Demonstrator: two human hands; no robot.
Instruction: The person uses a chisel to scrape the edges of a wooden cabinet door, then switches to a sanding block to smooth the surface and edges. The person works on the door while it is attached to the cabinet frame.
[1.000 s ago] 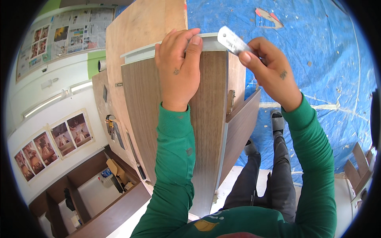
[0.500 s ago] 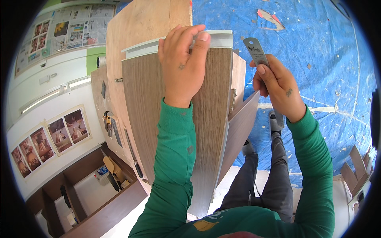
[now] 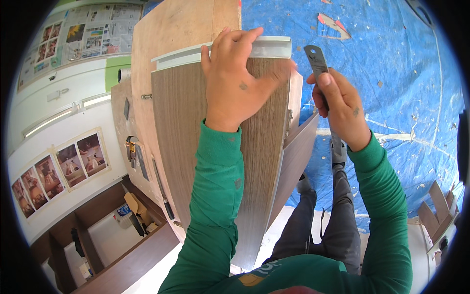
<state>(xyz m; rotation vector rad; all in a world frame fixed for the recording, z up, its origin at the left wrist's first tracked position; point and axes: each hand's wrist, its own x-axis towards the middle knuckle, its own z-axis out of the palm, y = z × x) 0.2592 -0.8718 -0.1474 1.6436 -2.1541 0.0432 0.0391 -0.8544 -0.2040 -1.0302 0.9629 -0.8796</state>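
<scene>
A wood-grain cabinet panel (image 3: 171,108) with a white edge strip (image 3: 271,47) along its far end lies in front of me. My left hand (image 3: 237,83) rests over that far end, fingers spread across the strip, thumb stretched out to the right and blurred. Beyond the panel's right edge, my right hand (image 3: 342,105) is closed round a steel ruler (image 3: 317,60), thumb pressed on its face. The ruler's holed end points up and away from me; its other end comes out below the hand.
A plywood top (image 3: 186,19) extends beneath and beyond the panel. At left are a utility knife (image 3: 130,149) and a thin black-handled tool (image 3: 168,208). A brown compartmented box (image 3: 132,264) stands lower left. Blue sheeting (image 3: 401,93) covers the floor; board pieces (image 3: 435,208) lie at right.
My left hand has shifted slightly right, and its thumb has swung outward from the fingers. The ruler has tilted a little in my right hand, so its face looks darker.
</scene>
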